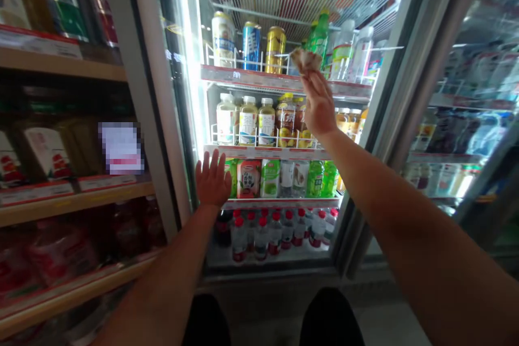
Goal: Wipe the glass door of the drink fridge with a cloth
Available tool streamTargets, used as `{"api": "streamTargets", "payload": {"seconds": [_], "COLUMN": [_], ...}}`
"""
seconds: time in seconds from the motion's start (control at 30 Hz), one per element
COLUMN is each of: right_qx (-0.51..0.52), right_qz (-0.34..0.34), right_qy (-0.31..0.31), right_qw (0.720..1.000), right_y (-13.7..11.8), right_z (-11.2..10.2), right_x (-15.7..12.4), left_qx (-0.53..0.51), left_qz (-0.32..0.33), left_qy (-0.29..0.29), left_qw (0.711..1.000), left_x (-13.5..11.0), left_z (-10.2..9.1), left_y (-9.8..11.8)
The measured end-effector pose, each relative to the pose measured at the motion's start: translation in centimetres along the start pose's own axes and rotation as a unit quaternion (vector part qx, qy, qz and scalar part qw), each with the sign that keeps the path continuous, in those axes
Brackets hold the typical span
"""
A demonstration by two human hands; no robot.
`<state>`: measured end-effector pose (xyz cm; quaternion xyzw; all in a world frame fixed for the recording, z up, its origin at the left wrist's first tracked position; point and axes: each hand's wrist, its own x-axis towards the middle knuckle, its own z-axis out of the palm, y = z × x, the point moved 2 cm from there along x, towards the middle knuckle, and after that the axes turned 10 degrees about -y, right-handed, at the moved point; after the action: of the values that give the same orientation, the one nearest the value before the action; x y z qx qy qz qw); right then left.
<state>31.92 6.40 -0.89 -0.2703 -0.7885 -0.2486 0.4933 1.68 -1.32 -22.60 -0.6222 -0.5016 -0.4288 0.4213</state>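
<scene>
A crumpled brown-and-white cloth is under the fingertips of my right hand, which is raised before the upper shelves of a lit drinks fridge. The fingers lie close together and hold the cloth against what looks like the glass door. My left hand is lower and to the left, its fingers spread and pointing up, with nothing in it. It appears to lie flat on the same glass, in front of the left end of a drinks row. Whether the palm touches the glass, I cannot tell.
Behind the glass stand cans, tea bottles, drink cartons and red-capped bottles. To the left is a wooden shelf of bottles. A metal door frame and another fridge are at right. My knees show below.
</scene>
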Motion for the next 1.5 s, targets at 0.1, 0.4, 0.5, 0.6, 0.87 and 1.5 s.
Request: {"api": "streamTargets", "payload": {"seconds": [0.1, 0.4, 0.5, 0.6, 0.87, 1.5], "right_qx": [-0.001, -0.028, -0.031, -0.027, -0.037, 0.058], "right_qz": [0.042, 0.07, 0.101, 0.099, 0.159, 0.059], "right_qy": [0.038, 0.068, 0.102, 0.106, 0.132, 0.163], "right_qw": [0.998, 0.995, 0.989, 0.989, 0.978, 0.983], "right_y": [1.7, 5.5, 7.1, 8.1, 11.3, 8.7], "right_z": [-0.7, -2.3, -2.6, -2.8, -5.1, -2.6], "right_x": [-2.2, -4.7, -5.7, -6.7, -4.0, 4.8], "left_qx": [-0.009, -0.016, -0.012, -0.022, -0.037, -0.031], "left_qz": [0.004, -0.015, -0.015, -0.03, -0.043, -0.045], "left_qy": [0.002, -0.009, -0.008, -0.023, -0.034, -0.036], "left_qw": [1.0, 1.0, 1.0, 0.999, 0.998, 0.998], "left_x": [0.0, 0.0, 0.0, -0.1, 0.0, -0.1], "left_z": [0.0, 0.1, 0.1, 0.2, 0.2, -0.1], "left_y": [0.0, 0.0, 0.0, -0.1, -0.1, 0.2]}}
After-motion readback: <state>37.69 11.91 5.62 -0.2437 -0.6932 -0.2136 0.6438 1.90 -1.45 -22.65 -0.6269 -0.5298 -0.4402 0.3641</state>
